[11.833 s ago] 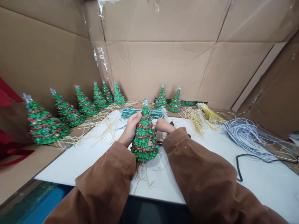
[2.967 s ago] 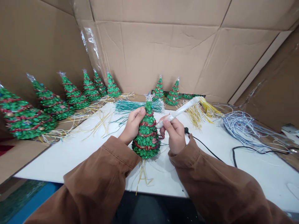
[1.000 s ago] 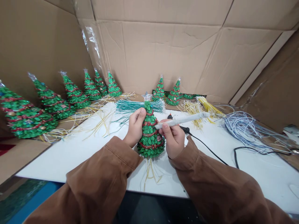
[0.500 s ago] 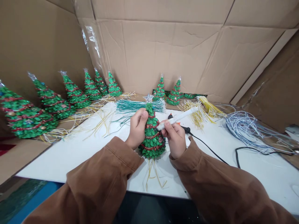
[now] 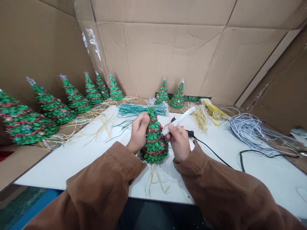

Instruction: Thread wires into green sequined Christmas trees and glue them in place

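Observation:
A small green Christmas tree (image 5: 155,140) with red garlands and a clear star (image 5: 150,101) on top stands upright in front of me. My left hand (image 5: 139,131) grips its upper left side, thumb near the top. In my right hand (image 5: 178,139) is a white pen-like tool (image 5: 183,116), pinched between thumb and fingers. The tool slants up to the right, and its lower tip is at the tree's right side; whether it touches cannot be made out. Yellow and white wires (image 5: 153,182) spread out below the tree's base.
More finished-looking trees (image 5: 74,95) line the left, and two (image 5: 177,94) stand at the back. Green wires (image 5: 131,109), yellow wires (image 5: 211,110) and a white wire coil (image 5: 249,131) lie on the white board (image 5: 79,153). A black cable (image 5: 213,155) runs right from behind my right hand.
The white tool has tilted more steeply, its tip slightly lower on the tree. My left hand keeps its grip. The whole view has shifted slightly.

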`<control>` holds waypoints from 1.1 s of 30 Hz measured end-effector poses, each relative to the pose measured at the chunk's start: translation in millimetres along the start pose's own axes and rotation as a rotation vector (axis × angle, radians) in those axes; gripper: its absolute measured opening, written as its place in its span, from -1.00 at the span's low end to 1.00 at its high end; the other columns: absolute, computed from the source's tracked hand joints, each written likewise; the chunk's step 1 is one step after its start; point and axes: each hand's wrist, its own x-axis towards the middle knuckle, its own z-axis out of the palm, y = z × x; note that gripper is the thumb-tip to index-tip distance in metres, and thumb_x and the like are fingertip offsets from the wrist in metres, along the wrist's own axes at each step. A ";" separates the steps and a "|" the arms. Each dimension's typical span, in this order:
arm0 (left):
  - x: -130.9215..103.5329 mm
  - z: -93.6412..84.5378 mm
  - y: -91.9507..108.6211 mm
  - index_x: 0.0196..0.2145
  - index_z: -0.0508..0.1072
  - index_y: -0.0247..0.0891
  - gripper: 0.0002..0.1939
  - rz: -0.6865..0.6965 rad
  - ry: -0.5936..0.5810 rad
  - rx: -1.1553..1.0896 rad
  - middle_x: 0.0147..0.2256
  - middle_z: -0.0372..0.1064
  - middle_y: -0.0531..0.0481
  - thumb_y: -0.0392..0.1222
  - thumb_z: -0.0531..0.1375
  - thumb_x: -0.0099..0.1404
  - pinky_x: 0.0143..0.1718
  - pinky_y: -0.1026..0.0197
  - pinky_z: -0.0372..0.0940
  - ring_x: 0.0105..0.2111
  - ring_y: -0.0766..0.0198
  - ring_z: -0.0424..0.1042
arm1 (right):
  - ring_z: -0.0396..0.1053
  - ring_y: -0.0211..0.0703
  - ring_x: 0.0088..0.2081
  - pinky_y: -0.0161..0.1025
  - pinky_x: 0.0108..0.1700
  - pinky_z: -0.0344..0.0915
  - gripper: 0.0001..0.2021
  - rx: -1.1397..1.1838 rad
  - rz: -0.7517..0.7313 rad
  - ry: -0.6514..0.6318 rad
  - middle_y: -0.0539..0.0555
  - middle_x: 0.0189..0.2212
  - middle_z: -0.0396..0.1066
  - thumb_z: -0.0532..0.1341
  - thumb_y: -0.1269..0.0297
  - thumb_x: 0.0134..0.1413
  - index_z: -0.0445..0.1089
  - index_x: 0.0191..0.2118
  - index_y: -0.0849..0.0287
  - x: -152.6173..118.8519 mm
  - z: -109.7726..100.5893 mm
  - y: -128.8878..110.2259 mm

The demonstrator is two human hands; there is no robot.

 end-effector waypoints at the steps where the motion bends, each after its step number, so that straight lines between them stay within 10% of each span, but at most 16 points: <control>1: 0.0 0.2 -0.1 -0.45 0.32 -0.25 -0.57 -0.002 0.006 -0.007 -0.45 0.21 0.01 0.18 -0.01 0.28 -0.37 0.23 0.12 -0.43 0.29 0.19 | 0.08 -0.39 -0.63 -0.38 -0.60 0.01 -0.64 -0.011 -0.029 0.010 -0.10 -0.67 0.19 0.28 -0.04 -0.14 0.32 -0.52 0.21 -1.1 0.0 0.6; 9: -0.4 3.7 -1.1 -0.49 0.27 -0.24 -0.57 -0.058 0.090 -0.062 -0.51 0.18 0.05 0.20 0.04 0.23 -0.42 0.26 0.15 -0.47 0.32 0.19 | 0.21 -0.31 -0.56 -0.33 -0.53 0.19 -0.73 -0.263 -0.257 -0.022 -0.05 -0.59 0.27 0.12 0.08 0.16 0.36 -0.37 0.19 -12.7 -3.9 7.7; 33: -5.6 7.3 5.6 -0.53 0.19 -0.22 -0.57 0.055 0.113 0.027 -0.51 0.10 0.06 0.17 -0.01 0.28 -0.40 0.22 0.07 -0.47 0.30 0.11 | 0.14 -0.32 -0.56 -0.32 -0.50 0.09 -0.66 -0.150 -0.122 0.002 -0.07 -0.64 0.22 0.22 -0.03 -0.03 0.39 -0.47 0.20 -9.2 0.3 2.7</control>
